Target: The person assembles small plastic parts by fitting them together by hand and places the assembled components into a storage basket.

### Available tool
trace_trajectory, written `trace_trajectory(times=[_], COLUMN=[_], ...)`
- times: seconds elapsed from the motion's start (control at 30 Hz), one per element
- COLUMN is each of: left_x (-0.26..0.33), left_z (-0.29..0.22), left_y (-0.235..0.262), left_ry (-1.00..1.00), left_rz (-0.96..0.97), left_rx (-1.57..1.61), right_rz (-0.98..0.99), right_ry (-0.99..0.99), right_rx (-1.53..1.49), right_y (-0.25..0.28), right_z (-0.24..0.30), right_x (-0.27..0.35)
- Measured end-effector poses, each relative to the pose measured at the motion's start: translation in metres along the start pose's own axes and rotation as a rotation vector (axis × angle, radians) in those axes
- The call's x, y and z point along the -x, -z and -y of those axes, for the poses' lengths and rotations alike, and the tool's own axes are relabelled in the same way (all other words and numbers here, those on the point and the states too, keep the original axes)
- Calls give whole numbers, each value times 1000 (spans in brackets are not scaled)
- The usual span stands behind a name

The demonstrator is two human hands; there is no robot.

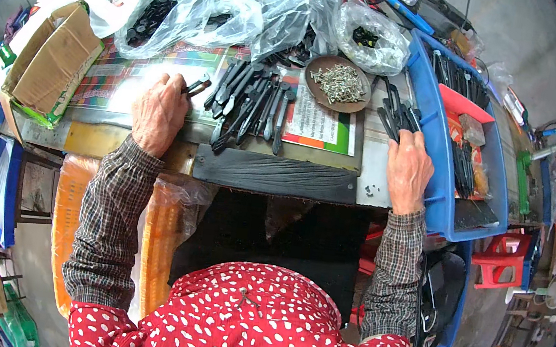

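Note:
My left hand [158, 114] rests on the workbench and pinches a small black plastic part [197, 85] between its fingertips. My right hand [408, 169] lies next to the blue tray [438, 194], its fingers closed on a bunch of long black plastic pieces [395, 119]. Between the hands lies a fanned pile of black handle-shaped pieces [252, 105]. A brown dish of small metal screws [337, 83] stands just behind that pile.
Clear plastic bags [194, 8] with black parts crowd the back of the bench. An open cardboard box [50, 66] sits at the left. The blue tray holds more black pieces and a red box [465, 103]. A red stool [505, 259] stands lower right.

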State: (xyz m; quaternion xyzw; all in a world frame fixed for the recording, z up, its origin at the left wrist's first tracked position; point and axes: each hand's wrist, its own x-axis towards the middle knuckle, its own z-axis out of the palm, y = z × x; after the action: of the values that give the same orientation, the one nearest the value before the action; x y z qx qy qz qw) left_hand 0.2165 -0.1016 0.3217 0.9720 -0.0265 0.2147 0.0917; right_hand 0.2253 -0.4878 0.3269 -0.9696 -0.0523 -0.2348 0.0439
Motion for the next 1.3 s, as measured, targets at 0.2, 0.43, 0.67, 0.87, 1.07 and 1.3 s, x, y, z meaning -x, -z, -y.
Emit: trace_trajectory(times=[0.2,0.43,0.67,0.87,1.07,1.3], left_x=[-3,-1,-9,-37,-86,-132], left_z=[5,10,19,39,40,33], left_y=[-4,8,10,1,-17,-48], left_ry=[3,117,52,33,-96,36], left_rz=[-90,-80,-152,-212,-264,-133], left_rx=[161,298,225,88,291,278], right_rz=[52,141,88,31,92,99], right_ry=[-21,-73,-2,-343,-500,-419], right_rx=[-85,-317,-307,-656,-1529,-1820], right_y=[0,3,0,-9,1,9], right_z=[-6,-6,-9,-23,-14,18], right_x=[-10,-20,-19,-16,-17,-18])
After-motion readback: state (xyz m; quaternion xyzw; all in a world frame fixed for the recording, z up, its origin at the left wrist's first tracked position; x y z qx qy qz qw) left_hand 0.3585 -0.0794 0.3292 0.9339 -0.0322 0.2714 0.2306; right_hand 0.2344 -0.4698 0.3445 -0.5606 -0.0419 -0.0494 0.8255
